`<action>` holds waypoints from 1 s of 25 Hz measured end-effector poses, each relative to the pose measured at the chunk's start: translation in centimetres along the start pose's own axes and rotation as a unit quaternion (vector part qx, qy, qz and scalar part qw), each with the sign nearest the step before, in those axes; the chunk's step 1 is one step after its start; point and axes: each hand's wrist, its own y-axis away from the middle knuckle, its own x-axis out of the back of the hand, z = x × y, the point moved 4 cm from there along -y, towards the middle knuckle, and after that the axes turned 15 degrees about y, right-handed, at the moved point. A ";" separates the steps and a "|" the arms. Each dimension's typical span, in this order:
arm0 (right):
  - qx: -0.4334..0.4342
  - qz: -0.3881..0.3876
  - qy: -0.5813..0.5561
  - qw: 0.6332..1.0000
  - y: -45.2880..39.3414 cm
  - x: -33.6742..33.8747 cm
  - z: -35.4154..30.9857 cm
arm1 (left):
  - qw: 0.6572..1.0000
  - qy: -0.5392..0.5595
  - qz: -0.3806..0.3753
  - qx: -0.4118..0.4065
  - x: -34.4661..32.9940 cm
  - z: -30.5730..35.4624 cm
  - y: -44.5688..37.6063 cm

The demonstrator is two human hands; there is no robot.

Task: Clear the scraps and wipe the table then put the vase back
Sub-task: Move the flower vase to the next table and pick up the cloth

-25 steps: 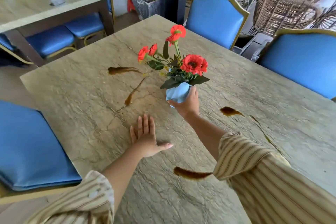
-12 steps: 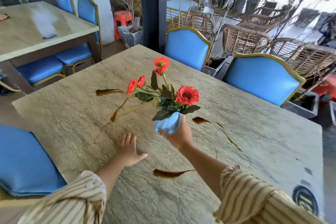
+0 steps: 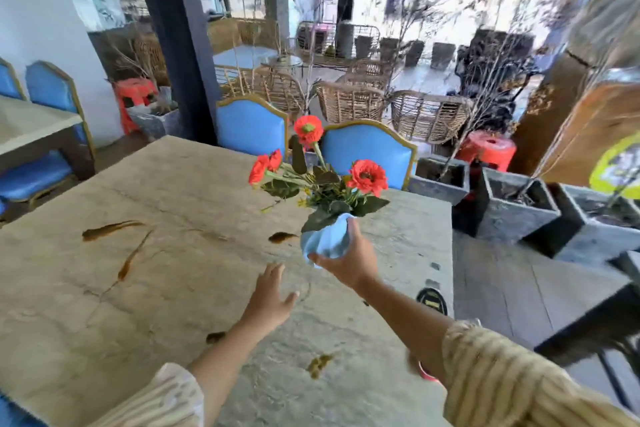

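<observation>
My right hand (image 3: 349, 262) grips a light blue vase (image 3: 327, 239) of red flowers (image 3: 367, 177) and holds it lifted above the stone table (image 3: 180, 184), towards its right side. My left hand (image 3: 268, 296) hovers flat and open just above the tabletop, left of the vase, holding nothing. Brown streaks of spilled liquid mark the table: a long one (image 3: 110, 228) at the left, a thin one (image 3: 130, 260) below it, a blot (image 3: 281, 237) beside the vase, a small one (image 3: 215, 337) by my left forearm and one (image 3: 318, 362) nearer me.
Two blue chairs (image 3: 367, 152) stand at the table's far edge. Grey planters (image 3: 512, 208) and a red stool (image 3: 488, 149) sit on the floor to the right. Another table (image 3: 31, 125) with blue chairs stands at the left. A round sticker (image 3: 432, 300) lies near the right edge.
My right hand has carried the vase up and to the right. My left hand has lifted off the tabletop and followed. My view has swung up and rightward.
</observation>
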 end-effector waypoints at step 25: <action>-0.290 0.137 0.044 0.946 14.2 38.7 59.5 | 0.971 -0.038 -0.225 -0.077 -54.1 39.6 4.0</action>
